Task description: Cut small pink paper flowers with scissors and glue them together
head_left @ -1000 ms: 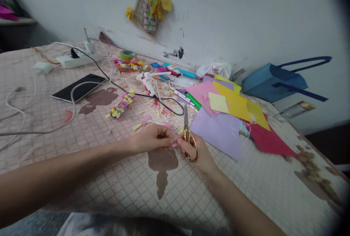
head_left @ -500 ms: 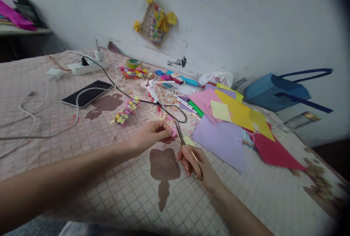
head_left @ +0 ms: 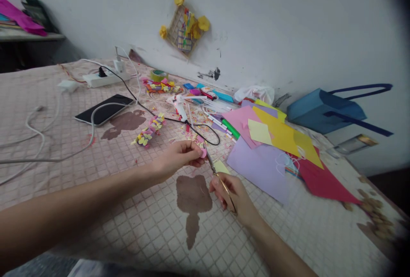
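Note:
My left hand pinches a small pink piece of paper between thumb and fingers. Gold-handled scissors are gripped in my right hand, with fingers through the loops. The blades point up and to the left, right beside the pink paper; whether they touch it I cannot tell. Under the scissors lies a pale yellow paper piece. To the left of my hands rests a strip of yellow and pink paper flowers. Small paper scraps are scattered beyond my fingertips.
Coloured paper sheets spread to the right, near a blue bag. A hot glue gun with a black cord lies ahead. On the left are a dark tablet, white cables and a power strip. A green marker lies beside the papers.
The scissor blades have come closer together, and my right hand has closed around the handles. The pink paper in my left hand is turned slightly. The whole view has shifted a little.

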`<action>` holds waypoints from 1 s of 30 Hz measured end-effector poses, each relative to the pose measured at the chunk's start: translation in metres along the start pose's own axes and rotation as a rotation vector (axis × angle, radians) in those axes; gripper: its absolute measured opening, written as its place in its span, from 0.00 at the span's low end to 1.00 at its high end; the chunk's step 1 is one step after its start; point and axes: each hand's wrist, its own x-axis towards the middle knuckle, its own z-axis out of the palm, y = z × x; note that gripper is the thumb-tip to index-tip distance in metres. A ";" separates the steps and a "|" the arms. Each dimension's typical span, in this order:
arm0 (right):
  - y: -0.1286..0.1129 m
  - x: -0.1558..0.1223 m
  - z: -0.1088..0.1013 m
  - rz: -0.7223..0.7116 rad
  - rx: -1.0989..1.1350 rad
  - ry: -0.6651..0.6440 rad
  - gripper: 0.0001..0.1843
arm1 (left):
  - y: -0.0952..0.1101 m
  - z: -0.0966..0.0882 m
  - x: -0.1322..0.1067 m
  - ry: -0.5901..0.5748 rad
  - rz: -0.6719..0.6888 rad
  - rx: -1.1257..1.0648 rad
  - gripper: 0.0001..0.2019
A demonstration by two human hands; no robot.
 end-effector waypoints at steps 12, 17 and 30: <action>-0.002 0.000 0.000 0.023 -0.012 0.014 0.22 | 0.000 -0.001 0.001 -0.001 -0.003 0.003 0.09; -0.002 0.000 0.000 0.023 -0.027 0.021 0.22 | -0.001 -0.002 0.001 -0.005 0.003 0.003 0.09; 0.004 0.001 -0.001 -0.045 -0.139 0.062 0.21 | -0.001 -0.003 0.003 0.006 0.006 -0.002 0.08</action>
